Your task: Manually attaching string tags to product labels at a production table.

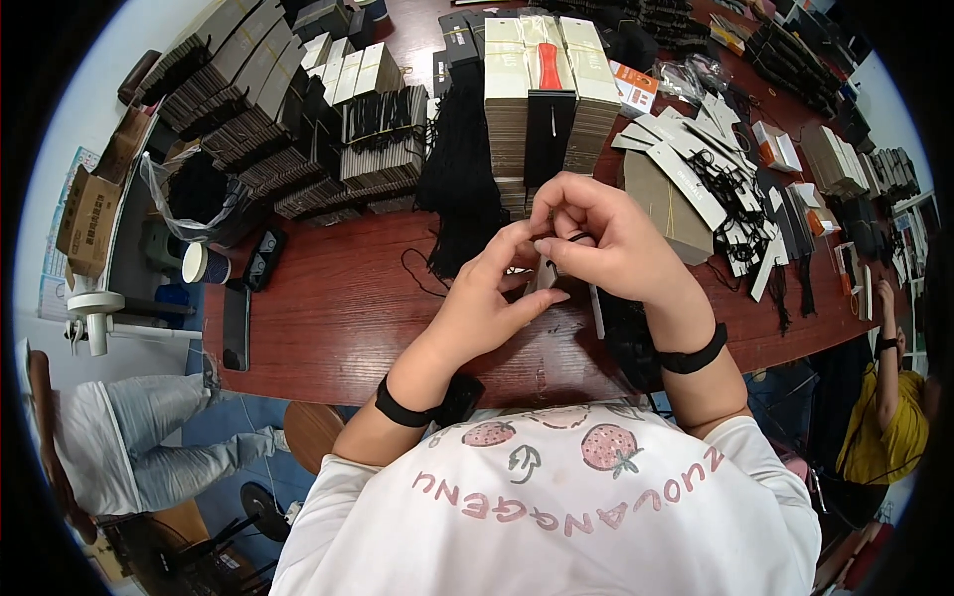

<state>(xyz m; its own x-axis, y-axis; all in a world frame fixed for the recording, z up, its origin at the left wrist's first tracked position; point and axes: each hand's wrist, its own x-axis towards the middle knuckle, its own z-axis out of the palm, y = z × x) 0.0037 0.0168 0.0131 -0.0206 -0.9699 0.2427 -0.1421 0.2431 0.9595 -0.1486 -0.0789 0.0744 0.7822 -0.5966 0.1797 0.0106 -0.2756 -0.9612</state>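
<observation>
My left hand [484,298] and my right hand [601,238] meet over the red-brown wooden table [338,318]. Between their fingertips they pinch a small pale card [546,274] with a thin black cord looped at its top. The card is mostly hidden by my fingers. Both wrists wear black bands. A heap of black cords [460,179] lies just beyond my left hand. A dark bundle [626,333] rests under my right wrist.
Stacks of brown and black cards [542,109] fill the far table, with an orange-handled tool [549,65] on top. Loose white cards and cords [696,174] lie right. A phone [237,326] and paper cup [205,264] sit left. Other people sit at both sides.
</observation>
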